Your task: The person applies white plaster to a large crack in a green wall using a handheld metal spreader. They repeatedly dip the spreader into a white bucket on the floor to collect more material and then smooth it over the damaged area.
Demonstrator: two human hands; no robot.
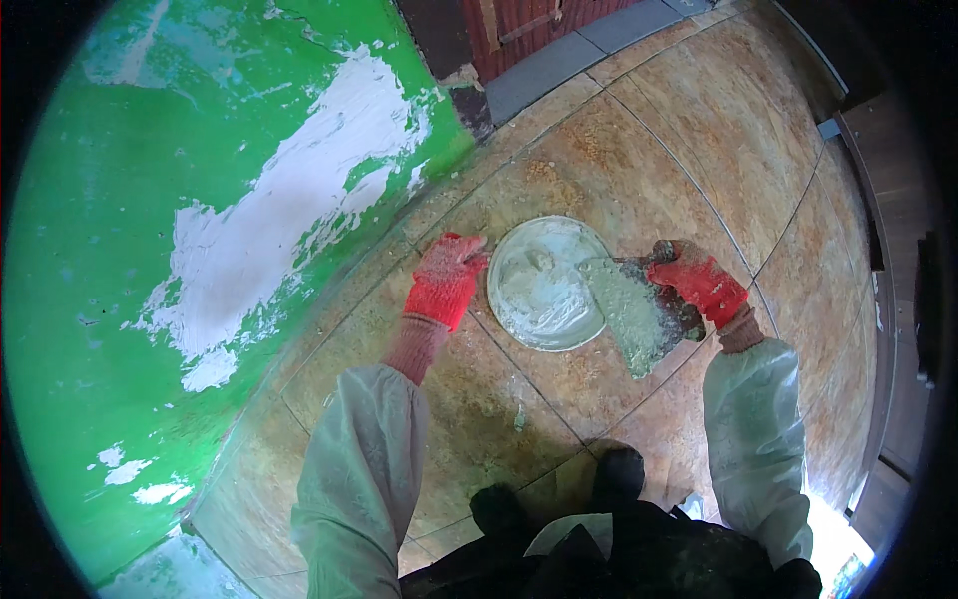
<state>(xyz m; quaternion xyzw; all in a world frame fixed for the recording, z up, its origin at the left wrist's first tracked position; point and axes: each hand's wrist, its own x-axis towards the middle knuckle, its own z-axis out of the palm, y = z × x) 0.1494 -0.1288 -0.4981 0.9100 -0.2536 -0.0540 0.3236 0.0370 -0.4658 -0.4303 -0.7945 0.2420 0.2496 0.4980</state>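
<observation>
A round white tub (525,317) of white paste sits between my hands above the tiled floor. My left hand (446,279), in a red glove with a pinkish cuff, is closed at the tub's left rim, its fingertips partly hidden. In my right hand (699,285), also red-gloved and smeared with paste, is a broad putty knife (631,317). Its wide blade is coated in pale paste and reaches over the tub's right rim. The right fingers wrap around the knife's back end.
To the left stands a green wall (110,250) with a large white paste patch (269,220) and smaller smears. A dark red door (519,30) and grey sill (559,70) are at the far end. Dark wooden furniture (898,200) lines the right. My shoes (617,471) stand on brown tiles.
</observation>
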